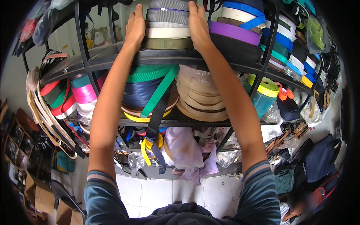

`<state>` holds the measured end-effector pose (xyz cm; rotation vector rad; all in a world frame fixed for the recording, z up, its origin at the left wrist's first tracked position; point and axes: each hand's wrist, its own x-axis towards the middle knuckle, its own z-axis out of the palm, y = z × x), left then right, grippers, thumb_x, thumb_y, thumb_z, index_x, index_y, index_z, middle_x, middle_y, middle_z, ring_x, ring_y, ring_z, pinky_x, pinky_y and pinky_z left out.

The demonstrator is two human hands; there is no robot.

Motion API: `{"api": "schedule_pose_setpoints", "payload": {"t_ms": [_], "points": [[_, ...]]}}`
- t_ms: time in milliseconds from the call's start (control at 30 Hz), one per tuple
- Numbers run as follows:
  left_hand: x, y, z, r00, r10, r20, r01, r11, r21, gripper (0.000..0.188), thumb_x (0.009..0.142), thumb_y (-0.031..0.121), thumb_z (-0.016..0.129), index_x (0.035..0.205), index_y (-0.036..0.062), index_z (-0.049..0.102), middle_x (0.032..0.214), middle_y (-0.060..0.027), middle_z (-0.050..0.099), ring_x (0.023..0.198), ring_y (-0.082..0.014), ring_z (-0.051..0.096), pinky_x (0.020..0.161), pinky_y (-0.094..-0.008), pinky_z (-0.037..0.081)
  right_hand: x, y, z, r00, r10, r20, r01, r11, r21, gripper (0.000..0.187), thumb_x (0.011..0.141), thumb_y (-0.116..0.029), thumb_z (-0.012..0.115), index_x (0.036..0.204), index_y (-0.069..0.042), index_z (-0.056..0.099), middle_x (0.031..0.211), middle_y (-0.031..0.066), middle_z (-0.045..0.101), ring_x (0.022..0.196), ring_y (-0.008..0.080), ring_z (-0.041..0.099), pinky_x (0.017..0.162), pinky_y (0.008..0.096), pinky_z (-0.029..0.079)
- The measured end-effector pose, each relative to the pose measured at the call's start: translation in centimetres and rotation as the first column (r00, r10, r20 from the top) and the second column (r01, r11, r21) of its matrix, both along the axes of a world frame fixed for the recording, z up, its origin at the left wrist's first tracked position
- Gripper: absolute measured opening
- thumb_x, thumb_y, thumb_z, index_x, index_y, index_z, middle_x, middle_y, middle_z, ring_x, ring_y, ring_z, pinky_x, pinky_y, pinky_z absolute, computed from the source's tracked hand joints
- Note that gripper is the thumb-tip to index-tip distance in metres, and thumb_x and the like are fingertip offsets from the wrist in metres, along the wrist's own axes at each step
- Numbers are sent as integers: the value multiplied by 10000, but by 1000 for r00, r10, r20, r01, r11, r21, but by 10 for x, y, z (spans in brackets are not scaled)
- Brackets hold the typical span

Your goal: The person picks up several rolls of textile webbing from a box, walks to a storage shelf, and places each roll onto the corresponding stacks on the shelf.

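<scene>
A stack of webbing rolls (167,33) in grey, white and olive sits on the upper shelf in front of me. My left hand (135,28) is against its left side and my right hand (198,27) against its right side, so the stack is clasped between them. The thumbs show near the top; most other fingers are hidden along the far sides. Right of my right hand stands another pile, with a purple webbing roll (236,33) below white and blue ones. Under the hands, on the shelf below, are a green webbing roll (150,74) and beige webbing rolls (198,93).
The black metal shelf edge (161,57) runs beneath my wrists, with uprights on both sides. A yellow-lidded teal container (262,99) stands at right. Loose straps (152,146) hang from the lower shelf. Cardboard boxes (39,193) are at lower left; a blurred person (300,204) is at lower right.
</scene>
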<state>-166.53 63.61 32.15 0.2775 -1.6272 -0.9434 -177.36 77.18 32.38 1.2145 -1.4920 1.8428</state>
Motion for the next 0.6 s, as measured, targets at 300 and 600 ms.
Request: {"api": "schedule_pose_setpoints", "payload": {"t_ms": [300,600], "points": [[68,48,-49,992,119,34,-109,971,-214,723,874,567,401,1335,9,397,1363,-152,423,1283,-236,343,1047,-348,264,24,49,-30,986,162,45,-163,986,30,536,949,-370,408,1357,-26,353,898,153,573,536,165,474,480,288,402],[219,134,-147,979,131,154,-97,973,-209,378,943,224,503,1251,7,473,1212,-125,537,1137,-170,485,965,-294,371,91,68,-124,858,473,-200,-494,866,-73,515,935,-300,494,1305,41,385,1340,173,424,1288,272,369,1050,364,280]]}}
